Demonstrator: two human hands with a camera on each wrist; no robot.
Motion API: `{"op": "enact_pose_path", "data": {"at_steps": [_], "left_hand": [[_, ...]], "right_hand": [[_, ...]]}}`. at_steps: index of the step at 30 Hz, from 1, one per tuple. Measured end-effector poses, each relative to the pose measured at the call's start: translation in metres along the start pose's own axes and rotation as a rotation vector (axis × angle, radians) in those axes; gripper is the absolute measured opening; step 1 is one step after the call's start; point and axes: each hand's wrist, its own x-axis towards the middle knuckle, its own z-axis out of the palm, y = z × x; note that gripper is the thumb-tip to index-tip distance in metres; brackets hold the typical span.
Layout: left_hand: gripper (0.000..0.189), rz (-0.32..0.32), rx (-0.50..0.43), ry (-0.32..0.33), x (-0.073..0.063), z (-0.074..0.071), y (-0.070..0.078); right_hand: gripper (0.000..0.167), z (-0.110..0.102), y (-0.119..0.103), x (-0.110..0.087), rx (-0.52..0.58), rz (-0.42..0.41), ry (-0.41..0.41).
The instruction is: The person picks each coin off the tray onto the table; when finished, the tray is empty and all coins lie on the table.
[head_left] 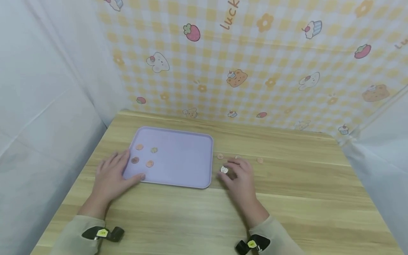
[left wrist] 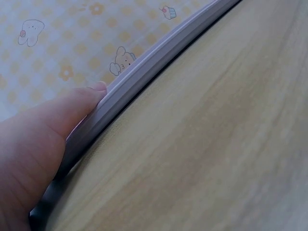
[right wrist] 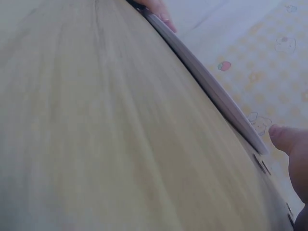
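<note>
A pale purple tray (head_left: 181,156) lies on the wooden table, with several small coins at its left end, among them a dark copper coin (head_left: 135,160) and a greenish-silver coin (head_left: 154,150). My left hand (head_left: 111,177) rests at the tray's left corner, fingers along the left rim and thumb (left wrist: 94,94) on the front rim. Just past the tray's right side, a silver coin (head_left: 224,170) shows between the parted thumb and fingers of my right hand (head_left: 240,180). The right wrist view has that thumb (right wrist: 284,137) raised above thin coin edges (right wrist: 260,163) on the table.
A copper coin (head_left: 220,156) lies close to the tray's right rim. Behind the right hand is a partly hidden silver coin (head_left: 237,157), and farther right another copper coin (head_left: 260,160). A yellow checked cloth (head_left: 204,63) hangs along the table's back edge; pale sheets hang at both sides.
</note>
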Motion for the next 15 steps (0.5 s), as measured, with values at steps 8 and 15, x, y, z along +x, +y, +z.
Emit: {"op": "enact_pose_path", "data": {"at_steps": [8,15], "left_hand": [[0.082,0.013,-0.010,0.011,0.002,-0.005,0.002],[0.078,0.010,-0.032,0.004,0.002,-0.003,0.002]], "right_hand": [[0.037,-0.022,0.016,-0.009,-0.001,0.011,0.022],[0.038,-0.045,0.031,-0.013,-0.065,0.034,0.053]]}}
